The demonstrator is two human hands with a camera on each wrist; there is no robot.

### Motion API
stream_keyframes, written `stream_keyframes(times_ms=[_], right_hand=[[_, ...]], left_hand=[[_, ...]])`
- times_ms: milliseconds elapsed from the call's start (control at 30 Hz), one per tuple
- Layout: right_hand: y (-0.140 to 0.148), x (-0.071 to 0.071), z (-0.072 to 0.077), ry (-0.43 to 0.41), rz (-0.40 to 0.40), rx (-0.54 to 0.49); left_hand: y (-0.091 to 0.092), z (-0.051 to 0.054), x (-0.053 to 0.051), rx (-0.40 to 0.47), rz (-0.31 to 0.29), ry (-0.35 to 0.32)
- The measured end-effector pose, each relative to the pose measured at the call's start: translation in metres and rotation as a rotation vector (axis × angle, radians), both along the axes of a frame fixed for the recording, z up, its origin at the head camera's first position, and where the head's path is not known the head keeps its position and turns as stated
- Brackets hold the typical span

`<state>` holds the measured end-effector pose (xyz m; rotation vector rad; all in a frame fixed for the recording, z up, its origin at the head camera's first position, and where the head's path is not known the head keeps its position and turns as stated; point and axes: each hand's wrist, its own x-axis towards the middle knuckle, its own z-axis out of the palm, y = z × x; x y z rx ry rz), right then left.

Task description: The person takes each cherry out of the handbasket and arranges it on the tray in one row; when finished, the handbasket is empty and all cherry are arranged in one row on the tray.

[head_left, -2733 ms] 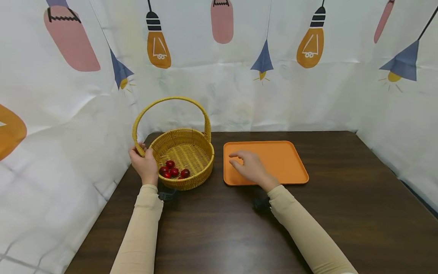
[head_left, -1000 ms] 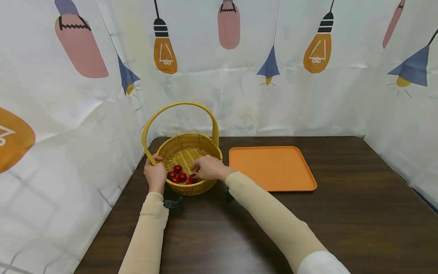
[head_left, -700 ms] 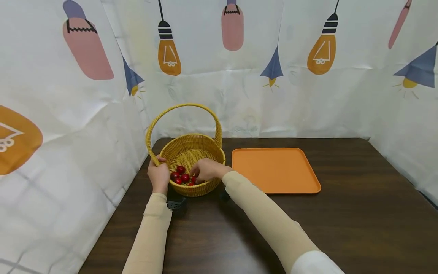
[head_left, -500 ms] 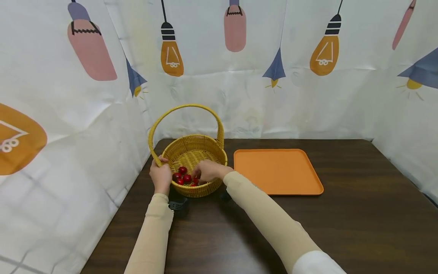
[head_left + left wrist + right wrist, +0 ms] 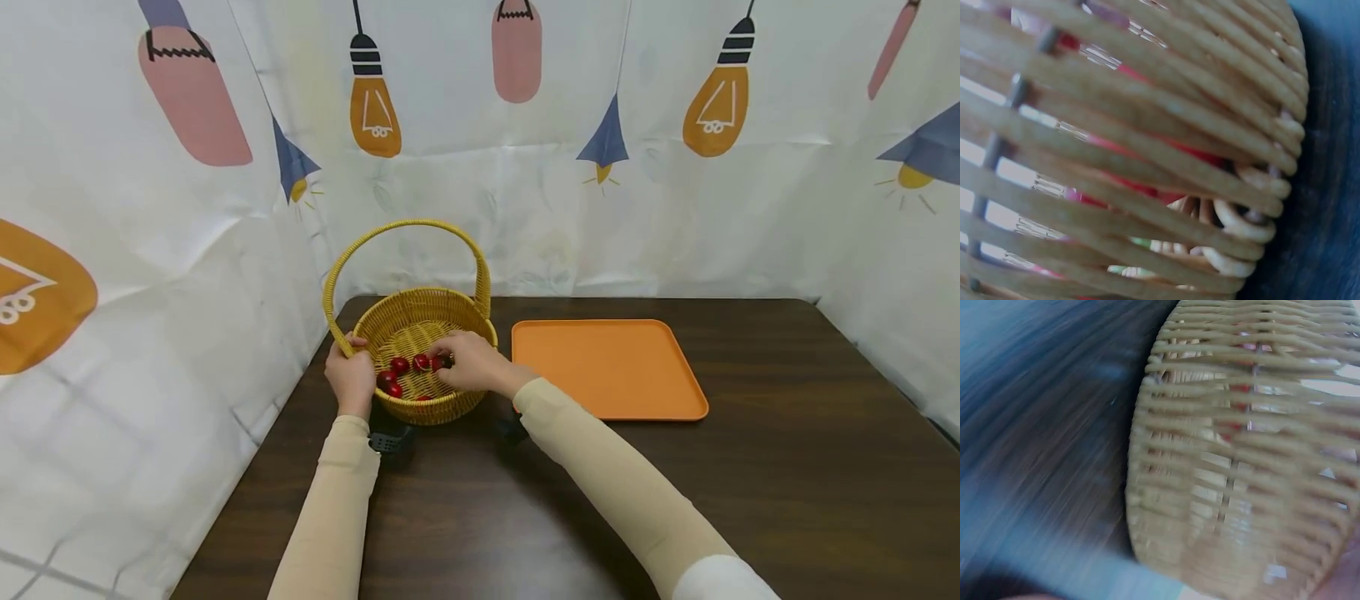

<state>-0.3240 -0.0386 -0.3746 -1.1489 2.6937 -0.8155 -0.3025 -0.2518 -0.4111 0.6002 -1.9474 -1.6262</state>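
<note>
A yellow woven basket (image 5: 431,412) with a tall arched handle stands at the back left of the table. My left hand (image 5: 351,379) grips its left side where the handle meets the rim. Inside, several dark red cherries (image 5: 395,389) lie toward the front left. My right hand (image 5: 474,364) reaches over the basket's right side and pinches a cherry (image 5: 437,363) between thumb and fingers; another cherry (image 5: 422,362) sits right beside the fingertips. Both wrist views show mostly the woven wall (image 5: 1147,119), with red glimpsed through its gaps; the hands' fingers are hidden there.
To the basket's right, an orange rectangular tray (image 5: 611,371) lies on the dark wooden table (image 5: 465,517). White curtains (image 5: 525,225) printed with lamps and bulbs stand close behind the table and along its left and right sides.
My right hand has gone from above the tray leftward into the basket, then risen slightly with a cherry pinched. Some cherries have shifted. My left hand keeps its grip on the basket.
</note>
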Motion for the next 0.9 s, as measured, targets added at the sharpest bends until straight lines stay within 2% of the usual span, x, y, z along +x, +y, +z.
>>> stream_keyframes(times_ms=[100, 200, 400, 533, 900], right_hand=[[0.012, 0.003, 0.001, 0.033, -0.033, -0.080], [0.025, 0.006, 0.000, 0.046, -0.066, -0.205], [0.052, 0.011, -0.003, -0.015, -0.107, -0.449], [0.069, 0.015, -0.006, -0.070, -0.118, -0.507], [0.105, 0.016, -0.023, -0.124, -0.217, -0.564]], left_hand=[[-0.002, 0.000, 0.000, 0.007, -0.004, -0.005], [-0.003, 0.000, 0.001, 0.007, -0.009, -0.009], [-0.003, 0.000, 0.001, -0.007, -0.013, -0.008], [-0.002, 0.000, 0.002, -0.010, -0.012, -0.011], [0.001, 0.000, 0.002, 0.018, -0.007, -0.004]])
